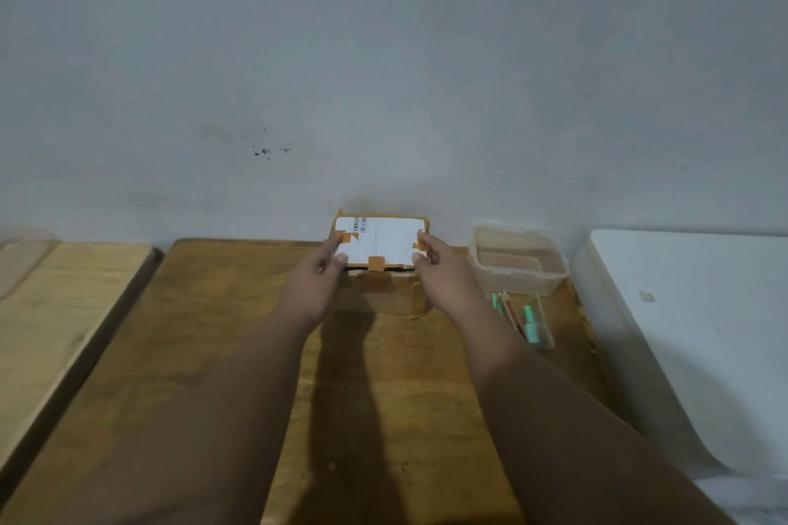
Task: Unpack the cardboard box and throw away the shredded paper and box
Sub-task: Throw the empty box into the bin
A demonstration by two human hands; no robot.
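A small cardboard box [386, 243] stands at the far edge of the brown wooden table [221, 345], against the wall. Its top is covered by a white label with a barcode and held by strips of orange-brown tape. The lid is closed, so the inside is hidden. My left hand [317, 275] lies against the box's left side with fingers on the top corner. My right hand [441, 264] touches the right side in the same way. Both arms stretch forward over the table.
A clear plastic container [518, 264] stands just right of the box. In front of it lies a clear case [522, 318] with green and red pens. A white surface [690, 324] is at the right, a lighter wooden table [55, 311] at the left.
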